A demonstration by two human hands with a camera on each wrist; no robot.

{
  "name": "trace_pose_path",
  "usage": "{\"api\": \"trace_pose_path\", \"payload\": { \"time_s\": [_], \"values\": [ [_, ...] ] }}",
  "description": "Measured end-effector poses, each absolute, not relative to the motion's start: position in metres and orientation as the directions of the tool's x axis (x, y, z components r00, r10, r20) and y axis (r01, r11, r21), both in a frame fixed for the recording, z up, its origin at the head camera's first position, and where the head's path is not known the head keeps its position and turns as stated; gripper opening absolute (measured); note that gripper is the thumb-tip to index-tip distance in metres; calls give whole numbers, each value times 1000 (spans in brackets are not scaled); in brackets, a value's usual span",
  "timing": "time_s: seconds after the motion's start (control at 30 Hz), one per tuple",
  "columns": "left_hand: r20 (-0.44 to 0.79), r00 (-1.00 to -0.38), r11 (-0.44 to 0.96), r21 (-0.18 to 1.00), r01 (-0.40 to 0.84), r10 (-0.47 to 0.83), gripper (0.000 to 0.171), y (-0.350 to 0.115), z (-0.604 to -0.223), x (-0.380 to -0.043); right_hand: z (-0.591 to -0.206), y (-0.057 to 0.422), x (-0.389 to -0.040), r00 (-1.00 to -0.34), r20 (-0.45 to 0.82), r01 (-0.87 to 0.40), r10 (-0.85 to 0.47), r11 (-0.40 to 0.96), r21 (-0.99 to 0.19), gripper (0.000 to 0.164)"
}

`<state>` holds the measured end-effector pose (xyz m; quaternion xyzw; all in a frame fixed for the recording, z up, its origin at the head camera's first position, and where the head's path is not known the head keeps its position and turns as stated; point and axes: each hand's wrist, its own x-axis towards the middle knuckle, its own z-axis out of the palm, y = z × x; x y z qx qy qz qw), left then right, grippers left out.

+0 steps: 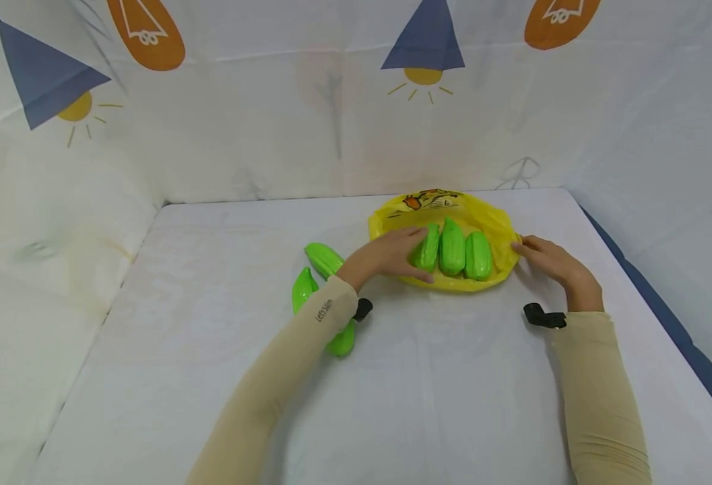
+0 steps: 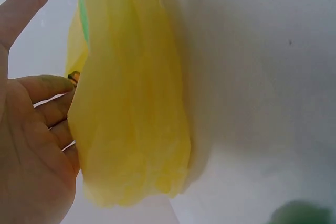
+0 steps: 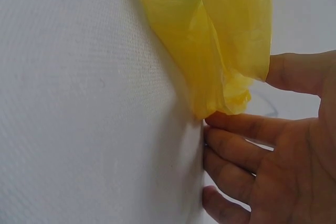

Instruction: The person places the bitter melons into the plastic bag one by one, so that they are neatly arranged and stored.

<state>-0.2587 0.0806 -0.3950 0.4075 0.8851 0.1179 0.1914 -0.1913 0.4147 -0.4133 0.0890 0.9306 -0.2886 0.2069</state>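
A yellow plastic bag (image 1: 501,232) with a printed rim lies spread on the table, its mouth facing up. Three glossy green cucumber-shaped vegetables (image 1: 452,248) sit side by side inside it. My left hand (image 1: 401,254) is at the bag's left side, next to the leftmost vegetable. Its fingers are loosely extended with the thumb held apart, and in the left wrist view the fingertips reach behind the bag's side. On the opposite side my right hand (image 1: 552,263) holds the bag's edge between thumb and index finger (image 3: 247,127); the other fingers rest beneath.
More green vegetables (image 1: 324,259) lie on the white table (image 1: 222,289) to the left of the bag, partly hidden by my left forearm. A white printed sheet (image 1: 259,121) hangs behind the table. Dark cloth (image 1: 653,296) runs along its right edge.
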Motion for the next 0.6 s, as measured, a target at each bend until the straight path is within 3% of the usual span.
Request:
{"api": "trace_pose_path", "payload": {
  "time_s": [0.6],
  "values": [
    [-190,-631,648,386,656,752,109,43,-380,-266,-416,418,-193,-895,-443,288,46,819,-497,93]
  ]
}}
